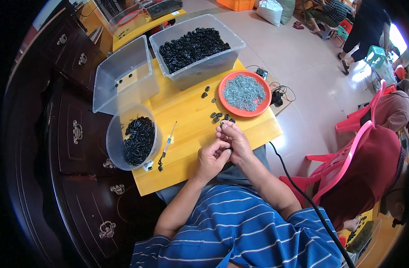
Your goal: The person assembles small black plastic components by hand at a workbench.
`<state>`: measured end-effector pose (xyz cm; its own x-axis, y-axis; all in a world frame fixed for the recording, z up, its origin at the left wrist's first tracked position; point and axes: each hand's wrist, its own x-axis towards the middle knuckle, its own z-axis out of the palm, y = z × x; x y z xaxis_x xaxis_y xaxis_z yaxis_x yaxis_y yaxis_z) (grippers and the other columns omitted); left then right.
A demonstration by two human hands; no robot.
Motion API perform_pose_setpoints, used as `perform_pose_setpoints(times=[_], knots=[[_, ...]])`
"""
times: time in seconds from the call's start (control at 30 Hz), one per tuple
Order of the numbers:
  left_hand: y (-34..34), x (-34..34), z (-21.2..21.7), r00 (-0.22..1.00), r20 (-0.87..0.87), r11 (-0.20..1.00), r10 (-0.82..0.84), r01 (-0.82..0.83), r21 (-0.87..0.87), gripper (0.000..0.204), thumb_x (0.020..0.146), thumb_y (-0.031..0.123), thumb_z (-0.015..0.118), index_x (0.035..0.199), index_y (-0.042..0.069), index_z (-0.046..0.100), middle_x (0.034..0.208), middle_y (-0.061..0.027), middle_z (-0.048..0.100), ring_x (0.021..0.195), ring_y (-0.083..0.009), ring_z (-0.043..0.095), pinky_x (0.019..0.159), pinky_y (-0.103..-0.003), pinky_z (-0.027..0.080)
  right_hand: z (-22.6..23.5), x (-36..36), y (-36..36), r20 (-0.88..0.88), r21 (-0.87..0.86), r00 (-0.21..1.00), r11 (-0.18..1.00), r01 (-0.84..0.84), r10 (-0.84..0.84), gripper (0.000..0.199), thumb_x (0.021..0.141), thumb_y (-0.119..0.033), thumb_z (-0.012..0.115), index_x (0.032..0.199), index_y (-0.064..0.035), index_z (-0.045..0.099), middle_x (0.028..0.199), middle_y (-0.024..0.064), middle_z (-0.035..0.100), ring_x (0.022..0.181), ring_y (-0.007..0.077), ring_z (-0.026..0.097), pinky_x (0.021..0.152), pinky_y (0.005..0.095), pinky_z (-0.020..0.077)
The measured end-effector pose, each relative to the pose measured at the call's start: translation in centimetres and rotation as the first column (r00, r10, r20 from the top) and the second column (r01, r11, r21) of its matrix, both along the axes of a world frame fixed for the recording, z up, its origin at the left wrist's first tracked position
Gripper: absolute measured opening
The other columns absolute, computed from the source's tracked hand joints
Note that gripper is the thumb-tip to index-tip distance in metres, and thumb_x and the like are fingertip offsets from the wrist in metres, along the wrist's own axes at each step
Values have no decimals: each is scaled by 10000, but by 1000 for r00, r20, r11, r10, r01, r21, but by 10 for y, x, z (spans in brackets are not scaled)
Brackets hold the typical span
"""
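I see the left hand (211, 156) pinched closed on a small black piece (230, 150), right beside the curled right hand (234, 140); from here I can't tell whether the right fingertips grip anything. Loose black pieces (216, 119) lie on the counter (191, 111) just beyond the hands, with a red plate (245, 114) farther out and a round tub (111, 148) leftward.
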<state>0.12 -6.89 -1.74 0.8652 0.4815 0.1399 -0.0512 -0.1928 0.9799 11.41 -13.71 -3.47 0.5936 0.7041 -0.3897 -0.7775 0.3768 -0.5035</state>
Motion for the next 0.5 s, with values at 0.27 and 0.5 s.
perform_pose_setpoints(times=[0.27, 0.5], knots=[[0, -5, -7, 992, -77, 995, -95, 92, -43, 123, 891, -13, 678, 1013, -1, 662, 812, -2, 664, 729, -44, 615, 671, -210, 514, -3, 2, -6, 3, 2, 1000, 1000, 25, -25, 202, 961, -119, 658, 1153, -94, 602, 959, 47, 689, 817, 134, 653, 759, 270, 568], [4, -7, 1, 975, -111, 980, -191, 183, -81, 172, 894, -27, 666, 1059, 18, 648, 823, 33, 621, 685, -19, 564, 622, -190, 461, -2, 0, -4, 51, -18, 999, 1000, 1, 0, 189, 965, -110, 647, 1145, -88, 595, 948, 50, 687, 801, 122, 649, 727, 248, 562]])
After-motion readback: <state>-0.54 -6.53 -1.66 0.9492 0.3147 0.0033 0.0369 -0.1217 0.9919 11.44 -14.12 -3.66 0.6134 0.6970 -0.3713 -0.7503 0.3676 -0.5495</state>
